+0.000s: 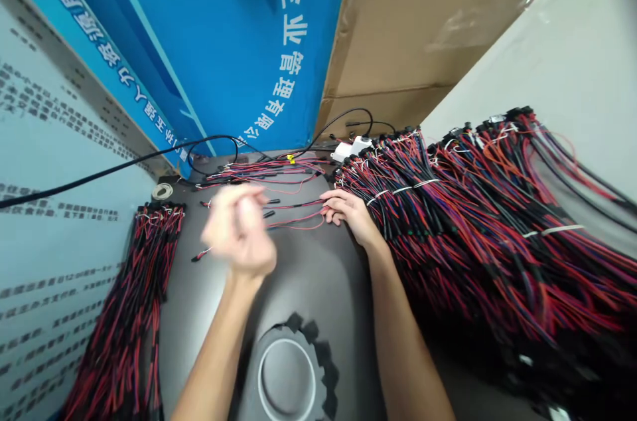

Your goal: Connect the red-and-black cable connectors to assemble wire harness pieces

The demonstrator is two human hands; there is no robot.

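My left hand point(239, 228) is raised over the grey work surface, smeared by motion, its fingers curled. Whether it holds anything cannot be made out. Further right, my right hand point(346, 212) rests near the bundled wires, its fingertips pinched on the ends of thin red wires point(303, 218). Those wires run left, passing behind my left hand, and a small dark connector point(200, 255) lies at the left. Behind both hands, more loose red and black wires point(263, 172) lie across the surface.
Thick tied cable bundles point(472, 222) fill the right side. Another bundle point(134, 301) hangs at the left. A grey roll of tape point(287, 378) with black pieces around its edge sits in front. Blue board point(213, 42) and cardboard point(398, 16) stand behind; a black cable point(114, 164) crosses the left.
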